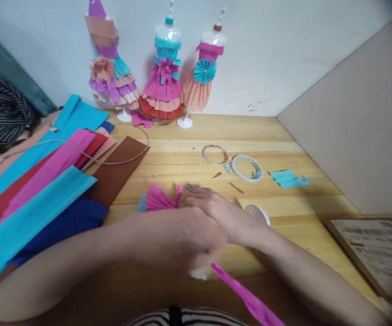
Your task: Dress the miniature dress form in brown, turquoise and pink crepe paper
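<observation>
One long pink strip [246, 293] — two hands [191, 237] — three dresses [163, 86].

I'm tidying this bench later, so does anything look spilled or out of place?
Yes: brown slivers lie loose by the white ring-shaped roll, like stray offcuts. To their right, a teal scrap has ragged edges. A grey cable loops untidily across the coloured paper.

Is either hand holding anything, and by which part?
The left hand perhaps grips the pink strip where it disappears beneath that hand; for the right hand, I cannot tell.
</observation>
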Demonstrator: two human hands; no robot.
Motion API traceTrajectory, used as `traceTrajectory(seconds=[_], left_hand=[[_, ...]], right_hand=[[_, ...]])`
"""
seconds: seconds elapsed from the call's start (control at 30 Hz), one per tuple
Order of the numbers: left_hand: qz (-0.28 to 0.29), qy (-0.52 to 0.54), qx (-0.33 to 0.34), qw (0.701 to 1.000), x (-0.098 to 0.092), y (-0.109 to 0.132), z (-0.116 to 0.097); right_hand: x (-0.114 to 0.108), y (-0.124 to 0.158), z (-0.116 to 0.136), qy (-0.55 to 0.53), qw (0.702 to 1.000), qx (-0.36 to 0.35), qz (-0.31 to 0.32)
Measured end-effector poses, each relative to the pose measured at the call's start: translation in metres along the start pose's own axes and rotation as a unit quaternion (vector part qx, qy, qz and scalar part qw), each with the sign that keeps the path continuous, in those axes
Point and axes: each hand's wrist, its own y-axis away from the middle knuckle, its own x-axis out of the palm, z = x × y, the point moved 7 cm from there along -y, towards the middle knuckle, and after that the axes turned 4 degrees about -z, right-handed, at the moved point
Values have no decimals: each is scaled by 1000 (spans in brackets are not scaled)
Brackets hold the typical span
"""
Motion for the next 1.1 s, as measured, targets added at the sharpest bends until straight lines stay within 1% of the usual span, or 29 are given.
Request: traceTrajectory(seconds=[0.03,0.1,0.13,0.17,0.2,0.27,0.3,0.33,0.43,0.5,0.57,0.63,0.73,0.83,0.93,1.0,1.07,1.1], left_hand=[[-1,22,-9,1000,-10,0,9],[-34,90,-66,993,-30,1,32],[-35,111,-93,989,-34,2,42],[-27,141,-106,984,-36,3,50],[-6,190,-121,974,-34,4,57],[35,310,-141,940,-27,6,67],[37,354,-148,923,-26,7,72],[23,376,-153,914,-26,7,78],[-35,354,-180,917,-31,9,100],[-45,340,-185,921,-31,10,109],[-36,352,-185,917,-28,10,115],[-24,382,-188,905,-24,10,117],[-18,418,-193,887,-18,10,120],[-21,421,-213,881,-13,9,124],[-36,406,-226,885,-12,8,127],[-43,412,-227,881,-12,7,129],[-39,421,-225,878,-11,8,130],[-33,416,-222,881,-12,9,131]], right_hand=[[-1,0,-1,-1,1000,3,-13],[-3,0,-2,-29,998,-13,-50],[-4,0,-2,-50,996,-31,-66],[-4,1,-1,-69,994,-49,-72],[-3,1,0,-80,992,-65,-74],[-1,1,0,-70,993,-70,-60],[0,1,-1,-55,996,-58,-46],[1,1,-3,-39,998,-38,-29],[6,2,-7,-19,999,30,35],[8,3,-7,-33,997,44,54],[8,3,-6,-43,997,47,53],[8,2,-8,-45,997,52,41],[5,3,-8,-33,999,43,0],[2,5,-5,-19,999,24,-31],[3,6,-4,-18,999,15,-22],[5,5,-3,-11,1000,2,-10],[7,5,-1,-7,1000,-6,10],[8,5,-1,-9,1000,-7,19]])
